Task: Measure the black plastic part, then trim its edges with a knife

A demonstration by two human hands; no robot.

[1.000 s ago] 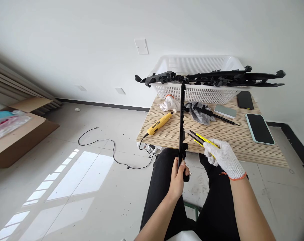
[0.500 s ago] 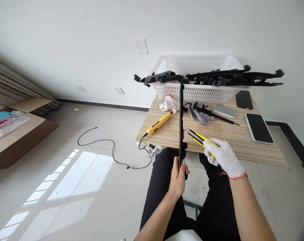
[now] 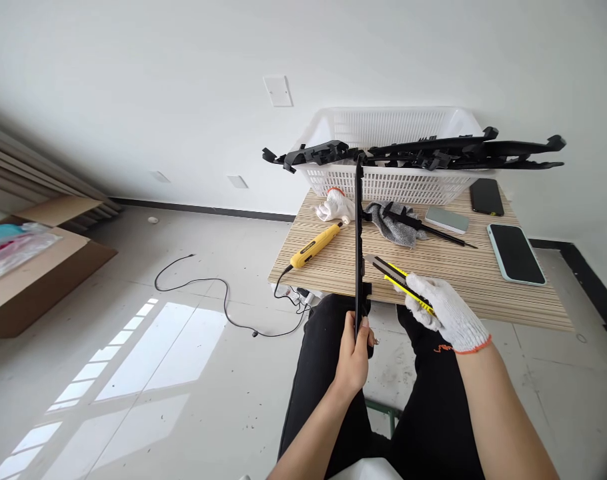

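My bare left hand grips the lower end of a long, thin black plastic part, which stands edge-on above my lap and reaches up to the basket rim. My right hand, in a white knitted glove with an orange cuff, is closed around a yellow and black utility knife. The knife's blade end points left, close beside the black part's right edge; whether they touch I cannot tell. More black plastic parts lie across the white basket behind.
On the wooden table are a yellow corded tool, a white glove, a grey cloth, a black caliper-like tool, a grey-green slab and two phones. A cable runs over the floor.
The knife has turned slightly in my right hand and its blade end has shifted a little left and up. My left hand still grips the black part.
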